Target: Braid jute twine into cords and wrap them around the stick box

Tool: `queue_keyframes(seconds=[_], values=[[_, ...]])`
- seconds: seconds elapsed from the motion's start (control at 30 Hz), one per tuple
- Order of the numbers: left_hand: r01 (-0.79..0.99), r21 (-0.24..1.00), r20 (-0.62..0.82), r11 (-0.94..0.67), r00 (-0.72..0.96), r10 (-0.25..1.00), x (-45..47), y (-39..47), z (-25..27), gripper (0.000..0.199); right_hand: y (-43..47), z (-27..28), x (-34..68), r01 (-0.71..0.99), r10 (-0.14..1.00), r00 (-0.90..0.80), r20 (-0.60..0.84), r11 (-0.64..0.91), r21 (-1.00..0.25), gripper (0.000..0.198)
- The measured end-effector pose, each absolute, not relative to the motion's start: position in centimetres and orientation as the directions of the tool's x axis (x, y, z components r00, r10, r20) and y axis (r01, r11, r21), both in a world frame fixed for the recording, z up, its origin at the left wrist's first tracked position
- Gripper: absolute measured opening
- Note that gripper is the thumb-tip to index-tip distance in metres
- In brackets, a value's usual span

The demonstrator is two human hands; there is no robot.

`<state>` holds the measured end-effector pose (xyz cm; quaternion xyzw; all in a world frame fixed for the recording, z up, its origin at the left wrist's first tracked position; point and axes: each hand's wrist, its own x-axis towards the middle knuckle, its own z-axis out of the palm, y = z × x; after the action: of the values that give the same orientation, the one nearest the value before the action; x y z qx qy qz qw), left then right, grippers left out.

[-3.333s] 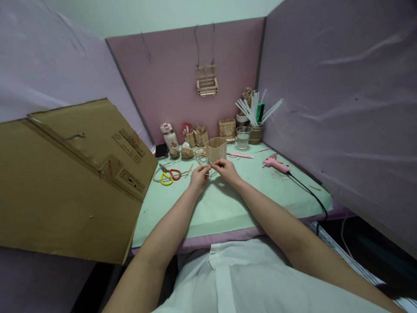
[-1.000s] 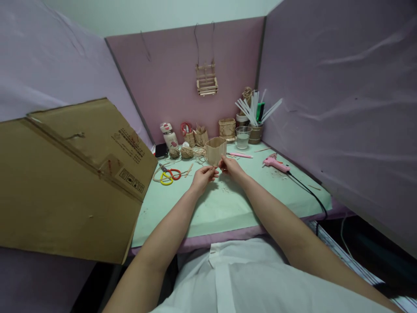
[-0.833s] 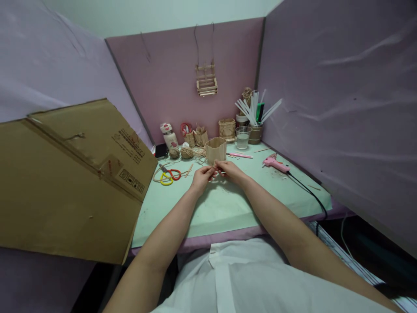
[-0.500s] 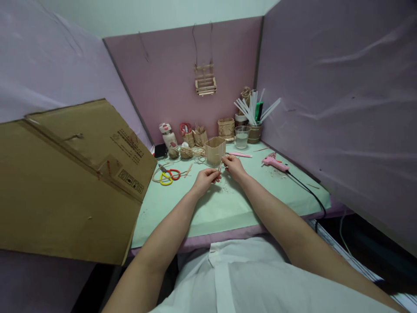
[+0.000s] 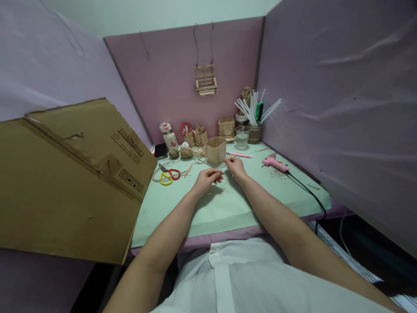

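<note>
My left hand (image 5: 208, 181) is closed in a pinch, thumb against fingers, on a thin, pale-brown strand of twine (image 5: 223, 167). Slightly farther forward and to the right, my right hand (image 5: 235, 168) pinches the same strand; its fingertips are partly hidden. Just beyond both hands stands a wavy-rimmed holder made of wooden sticks (image 5: 215, 151). Loose pale fibres (image 5: 226, 186) lie on the green table cover under the hands. To the left are scissors (image 5: 170, 175) with red and yellow handles, beside a short wooden stick (image 5: 188, 170).
Balls of twine (image 5: 186, 152), a bottle (image 5: 168, 137) and a cup of water (image 5: 242, 138) line the back. A pink glue gun (image 5: 275, 164) with a black cord lies right. A pink pen (image 5: 240, 155) lies behind my right hand. A large cardboard sheet (image 5: 81, 187) leans at left.
My right hand has moved slightly to the right, away from my left hand, widening the gap between them. My left hand has shifted very little. Everything else stays in place.
</note>
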<state>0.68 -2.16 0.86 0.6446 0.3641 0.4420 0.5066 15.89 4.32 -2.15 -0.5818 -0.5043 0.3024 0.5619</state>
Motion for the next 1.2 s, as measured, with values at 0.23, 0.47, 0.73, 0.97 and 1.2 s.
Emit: queue_keyframes(seconds=[0.23,0.47,0.73,0.97,1.2], values=[[0.135,0.963,0.22,-0.231,0.093,0.971,-0.2,-0.3,-0.3,0.027,3.0,-1.1,15.8,0.591,0.852,0.213,0.478,0.278,-0.758,0.015],[0.327,0.902,0.298,-0.283,0.006,0.955,-0.7,0.5,-1.0,0.018,0.9,-0.2,13.8,0.56,0.621,-0.278,0.733,0.725,-0.402,0.034],[0.319,0.893,0.332,-0.318,0.012,0.943,-0.6,0.2,-0.9,0.017,1.3,-0.5,13.6,0.5,0.651,-0.227,0.724,0.716,-0.487,0.016],[0.331,0.891,0.323,-0.311,0.019,0.946,-0.5,0.2,-1.0,0.018,2.1,-1.0,13.2,0.303,0.884,-0.065,0.464,0.46,-0.835,0.018],[0.339,0.87,0.347,-0.358,0.094,0.933,-0.5,-0.3,-0.7,0.018,1.5,-0.2,13.4,0.081,0.979,-0.129,0.16,0.172,-0.982,0.023]])
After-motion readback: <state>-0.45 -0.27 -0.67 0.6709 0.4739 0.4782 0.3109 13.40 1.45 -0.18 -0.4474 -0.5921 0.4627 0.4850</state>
